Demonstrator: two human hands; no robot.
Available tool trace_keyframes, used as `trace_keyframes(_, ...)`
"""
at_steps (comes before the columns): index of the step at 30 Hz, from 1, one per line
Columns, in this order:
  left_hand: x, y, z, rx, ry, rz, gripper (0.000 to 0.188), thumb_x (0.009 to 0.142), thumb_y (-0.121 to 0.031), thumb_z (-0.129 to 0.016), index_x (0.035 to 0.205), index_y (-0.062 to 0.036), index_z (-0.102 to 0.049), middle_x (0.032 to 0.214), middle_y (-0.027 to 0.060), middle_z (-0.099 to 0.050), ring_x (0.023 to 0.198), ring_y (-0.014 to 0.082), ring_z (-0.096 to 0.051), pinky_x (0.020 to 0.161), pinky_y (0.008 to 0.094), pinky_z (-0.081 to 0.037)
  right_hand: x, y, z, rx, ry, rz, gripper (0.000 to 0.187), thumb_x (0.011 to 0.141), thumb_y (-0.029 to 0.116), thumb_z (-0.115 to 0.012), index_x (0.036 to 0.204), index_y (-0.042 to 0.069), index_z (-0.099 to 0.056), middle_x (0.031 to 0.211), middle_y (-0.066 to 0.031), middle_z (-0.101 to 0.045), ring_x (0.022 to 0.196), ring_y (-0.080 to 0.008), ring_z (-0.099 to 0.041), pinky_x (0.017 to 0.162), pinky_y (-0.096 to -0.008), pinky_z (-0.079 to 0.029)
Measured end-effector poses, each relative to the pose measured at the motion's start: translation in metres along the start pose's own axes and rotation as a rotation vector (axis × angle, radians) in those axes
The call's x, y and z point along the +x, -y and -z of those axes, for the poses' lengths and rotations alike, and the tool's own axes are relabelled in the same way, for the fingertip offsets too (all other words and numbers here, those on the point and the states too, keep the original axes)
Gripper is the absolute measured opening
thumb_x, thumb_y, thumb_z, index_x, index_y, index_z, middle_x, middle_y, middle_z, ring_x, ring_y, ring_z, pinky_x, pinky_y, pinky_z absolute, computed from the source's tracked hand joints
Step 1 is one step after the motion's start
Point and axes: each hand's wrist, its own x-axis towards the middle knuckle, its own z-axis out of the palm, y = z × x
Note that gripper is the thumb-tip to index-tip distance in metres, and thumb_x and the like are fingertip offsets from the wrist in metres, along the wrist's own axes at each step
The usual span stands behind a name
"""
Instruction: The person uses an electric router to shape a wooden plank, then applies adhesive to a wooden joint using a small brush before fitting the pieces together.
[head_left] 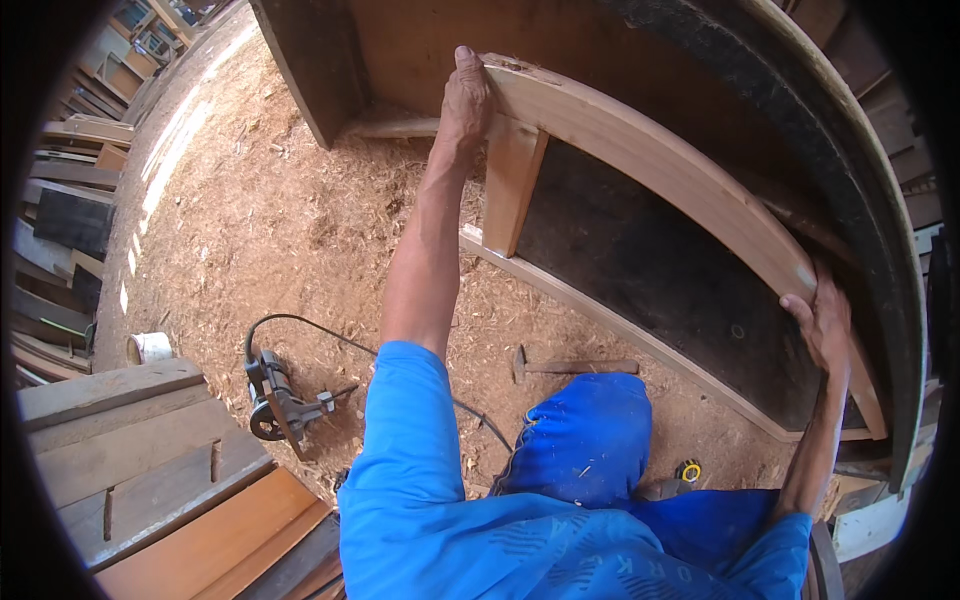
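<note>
A long wooden frame with a dark panel (640,255) set in it stands on edge in front of me, leaning by a large wooden cabinet-like piece (440,50). My left hand (468,98) grips the far left end of the frame's pale top rail (640,140), its thumb on the upper edge and its fingers mostly hidden. Near the right end of the same rail, my right hand (822,322) is closed over the wood, thumb on the near face. A hammer (580,367) lies on the ground by my blue-clad knee, touched by neither hand.
Wood shavings cover the ground (290,220). A corded power tool (275,400) lies at left, its black cable running toward my leg. A yellow tape measure (688,470) sits by my knees. Boards (150,440) fill the lower left, near a white bucket (150,347); more timber is stacked beyond.
</note>
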Motion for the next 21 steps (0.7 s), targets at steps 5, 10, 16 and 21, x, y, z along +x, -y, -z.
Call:
trace_keyframes(5,-0.015,0.024,0.008,-0.729,0.218,0.251,0.057,0.101,-0.054,-0.046,0.117,-0.0007,-0.061,0.103,0.0107,-0.067,0.102,0.0204,-0.062,0.091,0.0377,-0.048,0.009,-0.006,0.003,0.113,0.011,0.039,0.063,0.081,0.031,-0.073,0.132,-0.001,-0.054,0.114,-0.0285,-0.063,0.108,-0.0438,-0.06,0.095,-0.0458,-0.045)
trace_keyframes(10,-0.029,0.03,0.004,-0.711,0.393,0.058,0.045,0.085,-0.018,-0.079,0.121,-0.0039,-0.057,0.106,0.0027,-0.066,0.1,0.0137,-0.06,0.092,0.0317,-0.049,0.019,-0.027,0.005,0.268,0.137,-0.14,0.06,0.082,0.028,-0.071,0.126,-0.009,-0.056,0.118,-0.0242,-0.064,0.113,-0.0324,-0.06,0.101,-0.0382,-0.041)
trace_keyframes(16,-0.026,0.046,0.012,-0.773,0.416,0.032,0.054,0.082,-0.024,-0.082,0.126,-0.0057,-0.057,0.115,0.003,-0.065,0.105,0.0143,-0.06,0.092,0.0325,-0.05,0.017,-0.021,-0.007,0.343,0.005,-0.033,0.059,0.081,0.027,-0.071,0.125,-0.011,-0.058,0.118,-0.0215,-0.065,0.112,-0.0288,-0.06,0.102,-0.0366,-0.04)
trace_keyframes(21,-0.03,0.041,0.01,-0.807,0.43,0.037,0.056,0.085,-0.027,-0.079,0.13,-0.0057,-0.055,0.122,0.0026,-0.064,0.111,0.0153,-0.059,0.093,0.0325,-0.05,0.011,-0.026,0.0,0.357,0.014,-0.111,0.062,0.079,0.027,-0.072,0.125,-0.013,-0.058,0.115,-0.0242,-0.066,0.108,-0.0285,-0.063,0.1,-0.0375,-0.043)
